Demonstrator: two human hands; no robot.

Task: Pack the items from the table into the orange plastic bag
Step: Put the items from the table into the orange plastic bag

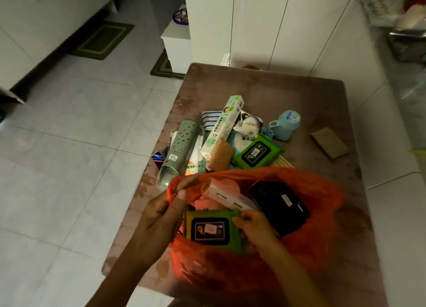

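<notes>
The orange plastic bag point(322, 205) sits open on the near end of the table point(265, 87), its mouth facing up. Inside lie a green wipes pack point(209, 230), a black pouch point(280, 206) and a pale pink box point(228, 197) slanting between them. The right hand point(255, 228) is down inside the mouth, its fingers curled on the right edge of the green pack, seemingly settling it into place. The left hand point(161, 212) pinches the bag's left rim between thumb and fingers, holding the mouth up and open.

The items not yet packed lie in a heap just beyond the bag's far rim: a second green wipes pack point(258, 152), a long white-and-green box point(222, 128), a grey-green perforated tube point(178, 145), a waffled tan pad point(221, 155), a blue cup point(284, 124) and some wrappers. A brown sponge point(329, 143) lies apart on the right.

The heap is straight ahead of both hands, past the bag. The second green pack lies nearest the rim, on the right hand's side, so that hand looks best placed for it once it lets go; the long box and the tube both run away from the person, slightly tilted.
</notes>
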